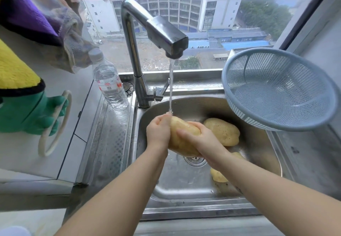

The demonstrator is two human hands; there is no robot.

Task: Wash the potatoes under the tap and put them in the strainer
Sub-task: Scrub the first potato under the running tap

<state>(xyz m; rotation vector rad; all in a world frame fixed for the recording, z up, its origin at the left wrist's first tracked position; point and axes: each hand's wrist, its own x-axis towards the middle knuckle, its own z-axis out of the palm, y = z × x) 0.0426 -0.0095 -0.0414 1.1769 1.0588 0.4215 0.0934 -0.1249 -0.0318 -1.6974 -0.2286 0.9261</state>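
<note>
Potato [181, 144] is sitting dead centre of the frame, and both hands are gripping it just above the sink [184, 184]!

Where is the water going?

It is pouring from the tap [156, 29] in a thin stream [171, 88] and landing right on the upper end of that potato, beside the left hand [158, 130].

Talk me through the grip.

The left hand is curling its fingers [162, 120] round the upper end. The right hand [201, 140] is laying its fingers [186, 132] across the middle from the right side. Both are closing on the same potato.

Anything else waiting in there?

A second potato [222, 131] is lying in the basin just right of centre, behind the right hand. A third potato [218, 175] is peeking out lower right, partly hidden under the right forearm.

And the strainer?

The blue strainer [245, 112] is tilting at the right of the frame, propped against the sink's right edge with its mouth facing the camera.

The left side?

A water bottle [110, 86] is standing on the steel surface left of the tap, and a green glove [27, 114] is hanging at the left edge.
</note>
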